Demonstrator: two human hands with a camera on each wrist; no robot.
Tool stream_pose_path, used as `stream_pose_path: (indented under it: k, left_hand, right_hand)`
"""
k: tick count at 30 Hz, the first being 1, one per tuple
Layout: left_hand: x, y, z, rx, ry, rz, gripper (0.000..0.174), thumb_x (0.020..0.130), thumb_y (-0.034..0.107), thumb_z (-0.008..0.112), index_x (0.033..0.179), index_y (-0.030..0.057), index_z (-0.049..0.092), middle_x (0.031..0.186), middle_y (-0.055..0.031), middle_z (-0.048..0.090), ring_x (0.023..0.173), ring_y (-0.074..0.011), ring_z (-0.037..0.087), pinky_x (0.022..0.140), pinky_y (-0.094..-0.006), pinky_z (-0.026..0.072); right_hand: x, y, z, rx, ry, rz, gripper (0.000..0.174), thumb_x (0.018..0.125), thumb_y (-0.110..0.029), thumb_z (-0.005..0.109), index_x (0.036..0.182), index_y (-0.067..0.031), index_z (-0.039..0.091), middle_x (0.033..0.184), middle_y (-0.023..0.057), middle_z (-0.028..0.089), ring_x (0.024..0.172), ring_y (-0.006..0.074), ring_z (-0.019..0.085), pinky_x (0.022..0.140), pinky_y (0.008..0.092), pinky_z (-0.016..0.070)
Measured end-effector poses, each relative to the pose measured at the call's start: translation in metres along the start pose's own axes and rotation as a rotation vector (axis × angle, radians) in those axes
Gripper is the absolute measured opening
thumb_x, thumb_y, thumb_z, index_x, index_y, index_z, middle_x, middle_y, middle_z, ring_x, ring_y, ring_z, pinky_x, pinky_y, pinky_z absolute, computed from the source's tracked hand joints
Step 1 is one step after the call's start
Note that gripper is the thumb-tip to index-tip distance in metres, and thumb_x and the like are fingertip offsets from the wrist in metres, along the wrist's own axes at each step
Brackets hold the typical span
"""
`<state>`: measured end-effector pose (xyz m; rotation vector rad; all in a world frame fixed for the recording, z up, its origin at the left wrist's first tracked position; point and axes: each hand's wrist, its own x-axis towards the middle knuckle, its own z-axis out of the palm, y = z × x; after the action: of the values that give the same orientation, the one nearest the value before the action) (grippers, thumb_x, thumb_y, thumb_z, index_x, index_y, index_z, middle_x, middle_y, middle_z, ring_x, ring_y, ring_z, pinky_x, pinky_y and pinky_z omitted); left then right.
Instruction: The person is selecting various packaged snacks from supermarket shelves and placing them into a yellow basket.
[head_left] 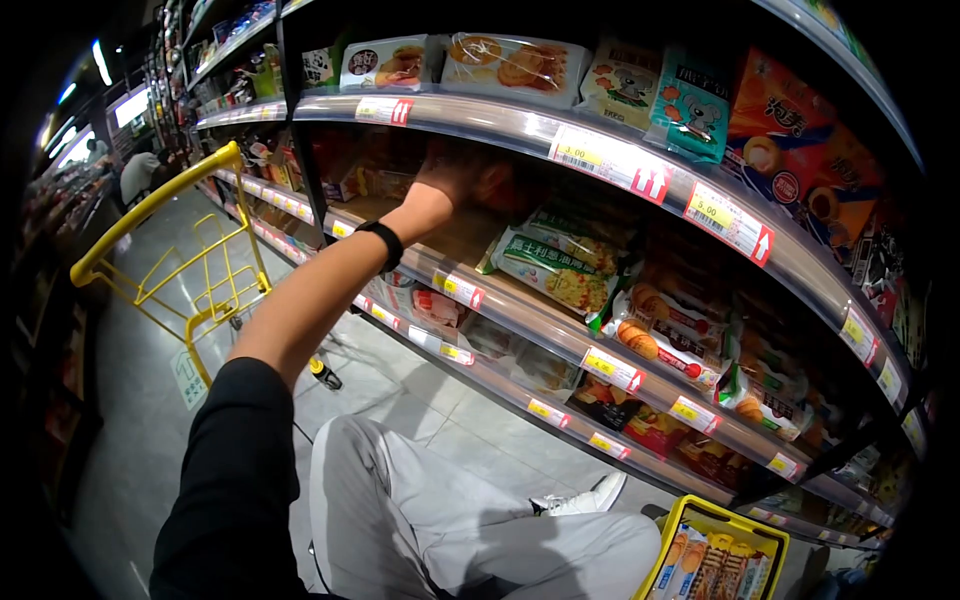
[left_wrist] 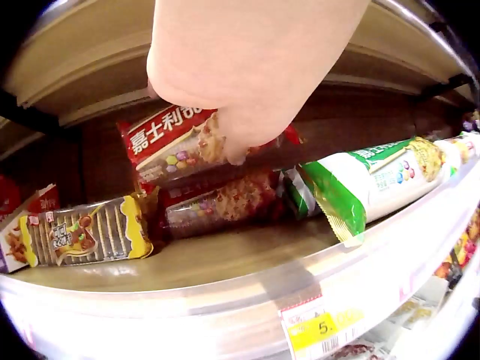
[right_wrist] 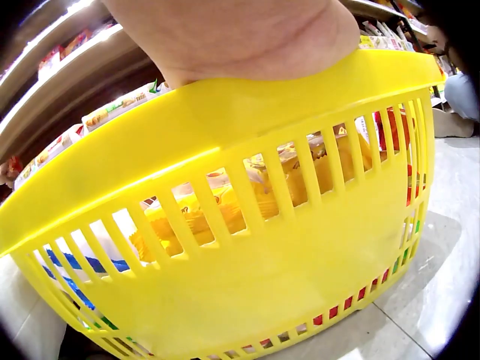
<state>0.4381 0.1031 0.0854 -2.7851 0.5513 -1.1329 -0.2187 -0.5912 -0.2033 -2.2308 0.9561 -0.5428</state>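
My left hand [head_left: 445,188] reaches into the middle shelf and pinches a red biscuit packet [left_wrist: 176,142], raised at an angle. A second red packet [left_wrist: 225,206] lies flat just below it. To one side is a brown and yellow biscuit packet [left_wrist: 82,231]; to the other, a green and white biscuit packet [left_wrist: 390,176]. In the right wrist view, my right hand [right_wrist: 247,37] lies over the rim of a yellow basket [right_wrist: 262,292], its fingers hidden behind that rim. Yellow and blue-white snack packets [head_left: 715,565] fill the basket.
A yellow shopping cart [head_left: 200,250] stands in the aisle at left. The upper shelf edge [head_left: 500,115] runs close above my left hand, lined with price tags. My bent legs [head_left: 430,510] are on the tiled floor before the shelves. A person crouches farther down the aisle.
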Motion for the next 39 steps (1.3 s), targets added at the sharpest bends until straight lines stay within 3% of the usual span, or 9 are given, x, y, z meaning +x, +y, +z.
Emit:
stream_pose_path:
  k: [4,10,12,17,19,24,29,36,39]
  left_hand:
    - [-0.046,-0.001,-0.042,0.02,0.142,0.206,0.065,0.082,0.018,0.067,0.142,0.0065,0.044,0.141,-0.0144,0.052,0.13,-0.0297,0.048,0.112,-0.0462,0.0333]
    - [-0.127,0.038,-0.114,-0.206,0.121,0.439,0.065,0.077,0.006,0.07,0.138,0.0115,0.049,0.146,-0.0061,0.051,0.14,-0.0247,0.044,0.117,-0.0495,0.0284]
    - [-0.148,0.055,-0.142,-0.273,0.184,0.55,0.058,0.081,0.009,0.07,0.135,0.0122,0.052,0.147,-0.0057,0.052,0.139,-0.0241,0.045,0.117,-0.0529,0.0279]
    - [-0.168,0.099,-0.195,-0.423,0.324,0.81,0.043,0.089,0.021,0.067,0.129,0.0219,0.053,0.143,0.0023,0.055,0.133,-0.0196,0.052,0.114,-0.0548,0.0351]
    - [-0.17,0.121,-0.206,-0.667,0.49,0.922,0.043,0.088,0.026,0.071,0.126,0.0237,0.053,0.14,0.0068,0.058,0.131,-0.019,0.054,0.114,-0.0555,0.0378]
    - [-0.187,0.148,-0.248,-0.918,0.405,0.9,0.037,0.085,0.029,0.075,0.114,0.0244,0.052,0.132,0.0063,0.063,0.122,-0.0222,0.062,0.108,-0.0578,0.0428]
    - [-0.219,0.159,-0.238,-1.302,0.428,0.644,0.044,0.079,0.026,0.077,0.114,0.0285,0.052,0.127,-0.0054,0.065,0.113,-0.0327,0.066,0.1,-0.0573,0.0477]
    - [-0.26,0.161,-0.21,-1.441,0.206,0.47,0.041,0.08,0.027,0.076,0.116,0.0265,0.055,0.127,-0.0165,0.065,0.111,-0.0379,0.066,0.096,-0.0538,0.05]
    - [-0.274,0.159,-0.188,-1.697,-0.003,0.293,0.064,0.085,0.022,0.076,0.142,0.0122,0.049,0.132,-0.018,0.061,0.119,-0.0318,0.061,0.104,-0.0398,0.0459]
  right_hand:
    - [-0.002,-0.027,-0.001,-0.029,0.06,-0.041,0.052,0.093,-0.011,0.067,0.135,0.0067,0.04,0.109,0.0176,0.063,0.084,0.0204,0.064,0.066,0.03,0.0546]
    - [-0.016,-0.072,-0.003,0.055,0.234,-0.068,0.059,0.094,-0.013,0.066,0.144,0.0031,0.039,0.123,0.016,0.058,0.109,0.0269,0.057,0.096,0.0395,0.0474]
    - [0.011,-0.075,0.027,0.213,0.396,0.036,0.041,0.097,-0.012,0.064,0.134,0.0011,0.051,0.13,0.0159,0.058,0.118,0.0273,0.056,0.099,0.0365,0.0441]
    - [-0.007,-0.283,0.046,0.533,0.039,-0.473,0.047,0.099,-0.009,0.059,0.143,-0.0025,0.043,0.143,0.0165,0.052,0.13,0.0246,0.052,0.108,0.0357,0.0414]
    - [-0.04,-0.393,0.044,0.783,-0.176,-0.393,0.056,0.1,-0.027,0.054,0.148,-0.0033,0.036,0.149,0.0204,0.046,0.135,0.0306,0.049,0.111,0.0395,0.0397]
    - [-0.083,-0.513,0.06,1.081,-0.545,-0.474,0.104,0.079,-0.059,0.068,0.151,0.0029,0.025,0.15,0.0291,0.038,0.132,0.0362,0.051,0.11,0.0431,0.04]
    - [-0.119,-0.523,0.082,1.241,-0.853,-0.277,0.111,0.073,-0.065,0.071,0.149,0.0052,0.029,0.145,0.0227,0.048,0.132,0.0281,0.051,0.112,0.0394,0.0365]
    - [-0.135,-0.504,0.114,1.335,-0.936,-0.12,0.097,0.072,-0.04,0.085,0.143,0.0069,0.039,0.139,0.0155,0.054,0.126,0.0236,0.055,0.11,0.0355,0.0391]
    - [-0.135,-0.499,0.116,1.399,-0.892,-0.153,0.086,0.074,-0.025,0.086,0.141,0.0054,0.041,0.133,0.0135,0.057,0.123,0.0216,0.057,0.107,0.0342,0.0414]
